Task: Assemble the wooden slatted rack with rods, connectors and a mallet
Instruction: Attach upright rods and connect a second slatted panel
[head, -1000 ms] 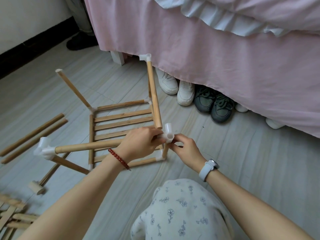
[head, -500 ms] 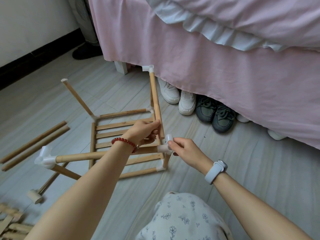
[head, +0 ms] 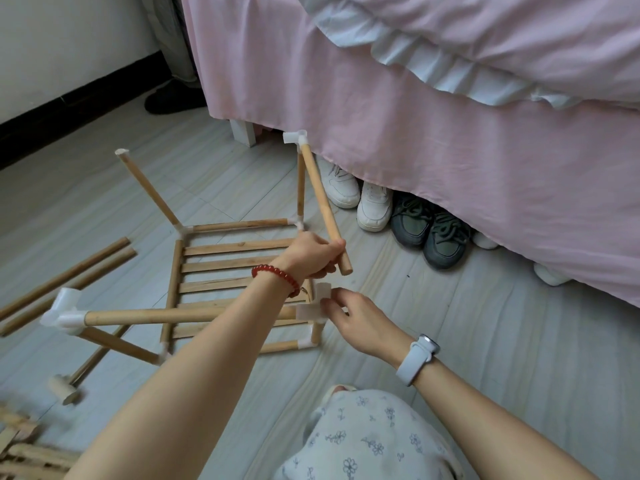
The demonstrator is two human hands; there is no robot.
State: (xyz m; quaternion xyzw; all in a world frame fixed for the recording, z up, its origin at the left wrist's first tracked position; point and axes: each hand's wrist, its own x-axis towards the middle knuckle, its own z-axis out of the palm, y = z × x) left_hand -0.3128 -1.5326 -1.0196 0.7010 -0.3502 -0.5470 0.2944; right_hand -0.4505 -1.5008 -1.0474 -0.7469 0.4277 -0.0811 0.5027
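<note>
The partly built wooden rack (head: pixel 228 268) lies on the floor, slatted shelf down, with rods sticking up from white corner connectors. My left hand (head: pixel 311 256) grips the lower end of a wooden rod (head: pixel 320 199) that slants up to a white connector (head: pixel 295 136) at its top. The rod's free end hangs just above another white connector (head: pixel 313 308), which my right hand (head: pixel 360 318) pinches. That connector caps a horizontal rod (head: pixel 173 315) running left to a third white connector (head: pixel 64 311). A wooden mallet (head: pixel 67 388) lies on the floor at lower left.
Two loose rods (head: pixel 69 277) lie on the floor at left. Wooden slats (head: pixel 20 452) pile up at the bottom left corner. A pink bed skirt (head: pixel 450 161) hangs at right, with several shoes (head: pixel 398 216) under it. My knee in floral cloth (head: pixel 363 441) is at the bottom.
My left hand has lifted the slanted rod's lower end up and out of the connector that my right hand holds. The camera has tilted slightly.
</note>
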